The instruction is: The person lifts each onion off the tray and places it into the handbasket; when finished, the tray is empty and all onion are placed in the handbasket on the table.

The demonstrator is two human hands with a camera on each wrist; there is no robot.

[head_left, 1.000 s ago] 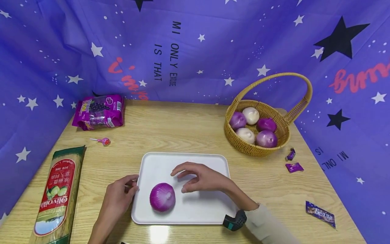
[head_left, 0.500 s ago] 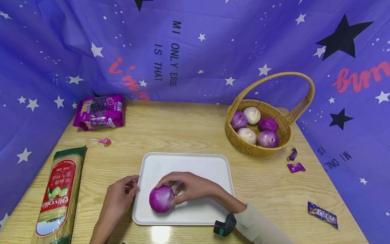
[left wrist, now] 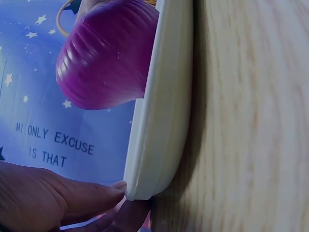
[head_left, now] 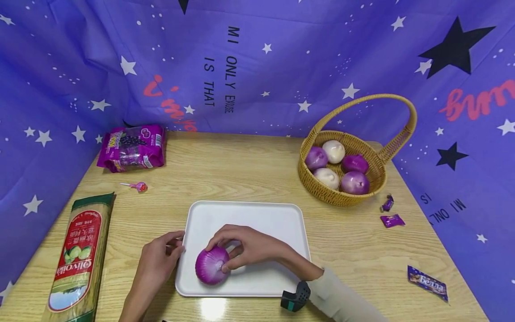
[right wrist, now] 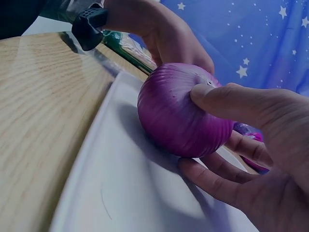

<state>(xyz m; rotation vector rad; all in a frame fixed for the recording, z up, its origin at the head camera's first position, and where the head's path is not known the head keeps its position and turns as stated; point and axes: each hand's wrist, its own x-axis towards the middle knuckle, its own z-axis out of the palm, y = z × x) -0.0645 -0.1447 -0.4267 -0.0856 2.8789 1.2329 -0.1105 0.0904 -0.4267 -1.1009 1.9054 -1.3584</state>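
Note:
A purple onion (head_left: 210, 266) is at the left part of a white rectangular tray (head_left: 257, 214). My right hand (head_left: 246, 246) grips it from the right, thumb near its tip and the other fingers around the far side. In the right wrist view the thumb lies on the onion (right wrist: 178, 116) while the fingers curl beneath it. My left hand (head_left: 158, 256) pinches the tray's left edge; the left wrist view has its thumb (left wrist: 104, 193) on the rim, with fingers partly hidden under the tray.
A wicker basket (head_left: 318, 190) with several purple and white onions stands at the back right. Small candies (head_left: 392, 220) and a wrapped bar (head_left: 427, 283) lie on the right. On the left are a spaghetti pack (head_left: 78, 259), a lollipop (head_left: 141, 187) and a purple candy bag (head_left: 132, 147).
My right hand has come down from above the tray's middle, moved left and taken hold of the onion, which has since tilted slightly. The left hand has stayed at the tray's edge.

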